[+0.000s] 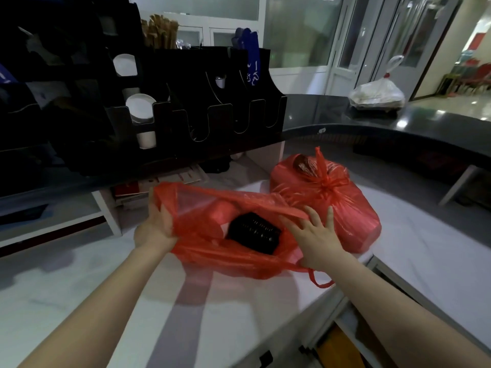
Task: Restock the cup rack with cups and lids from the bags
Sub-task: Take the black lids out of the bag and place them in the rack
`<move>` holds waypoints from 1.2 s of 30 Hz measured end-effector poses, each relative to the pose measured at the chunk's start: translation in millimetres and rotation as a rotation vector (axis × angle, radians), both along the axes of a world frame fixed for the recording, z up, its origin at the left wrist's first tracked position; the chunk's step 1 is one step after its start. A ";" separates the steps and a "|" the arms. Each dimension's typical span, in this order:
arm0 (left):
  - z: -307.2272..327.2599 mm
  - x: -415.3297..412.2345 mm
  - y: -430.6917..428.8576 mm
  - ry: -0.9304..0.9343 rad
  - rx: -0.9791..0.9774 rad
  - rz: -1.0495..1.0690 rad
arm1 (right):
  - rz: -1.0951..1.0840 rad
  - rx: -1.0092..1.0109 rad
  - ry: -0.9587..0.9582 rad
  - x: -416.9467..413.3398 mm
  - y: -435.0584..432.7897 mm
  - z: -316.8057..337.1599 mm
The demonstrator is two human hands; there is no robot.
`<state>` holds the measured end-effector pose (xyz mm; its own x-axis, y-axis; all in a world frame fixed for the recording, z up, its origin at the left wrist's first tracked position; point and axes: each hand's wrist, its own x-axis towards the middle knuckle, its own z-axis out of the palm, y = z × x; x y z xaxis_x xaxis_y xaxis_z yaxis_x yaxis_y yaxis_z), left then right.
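An open red plastic bag (202, 251) lies on the white counter (106, 301) in front of me. Inside it shows a black stack of lids (253, 232). My left hand (155, 227) grips the bag's left rim and holds it open. My right hand (314, 235) rests on the bag's right rim with fingers spread. A second red bag (342, 203), tied shut with a knot, sits just behind to the right. The black cup rack (186, 107) stands on the raised dark ledge at the back left, with white cups (140, 107) in one slot and several slots bare.
A white tied plastic bag (377, 94) sits on the dark curved ledge (425, 120) at the back right. Wooden stirrers (159, 30) stick up behind the rack. Papers (159, 181) lie in a cubby under the ledge. An open drawer gap lies at the lower right.
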<state>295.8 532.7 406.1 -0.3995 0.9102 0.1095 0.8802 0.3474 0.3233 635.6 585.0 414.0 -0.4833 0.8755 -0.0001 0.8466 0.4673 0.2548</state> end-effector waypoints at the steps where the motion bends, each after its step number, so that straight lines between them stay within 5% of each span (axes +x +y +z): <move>1: 2.2 -2.3 1.4 -0.021 -0.032 0.014 | 0.021 -0.006 -0.006 0.3 2.7 0.2; 4: 12.2 -3.9 5.3 -0.128 -0.175 -0.045 | 0.204 0.042 0.019 -2.0 8.2 10.2; 7: 22.4 -0.9 2.1 -0.206 -0.164 -0.359 | 0.508 0.275 0.069 -2.8 19.4 12.9; 11: 39.0 4.4 -8.6 -0.221 0.166 -0.364 | 0.634 0.203 0.047 -11.2 39.1 4.0; 15: 54.5 37.5 -6.9 -0.079 0.654 -0.259 | 0.564 0.023 -0.039 -17.8 66.9 -18.1; 18: 47.3 61.6 7.0 0.381 0.785 -0.467 | 0.572 -0.013 -0.016 -23.1 85.1 -27.8; 21: 37.0 79.9 26.1 0.684 0.613 -0.794 | 0.602 -0.070 -0.009 -27.3 97.5 -29.0; 25: 19.9 90.4 52.0 0.790 0.228 -0.821 | 0.624 -0.125 0.007 -26.4 112.7 -33.8; 29: -1.3 77.0 72.5 0.691 -0.285 -0.631 | 0.669 -0.193 0.048 -19.7 128.7 -38.7; 36: -22.9 48.7 95.8 0.340 -0.422 -0.388 | 0.581 -0.381 0.207 -20.9 153.6 -42.9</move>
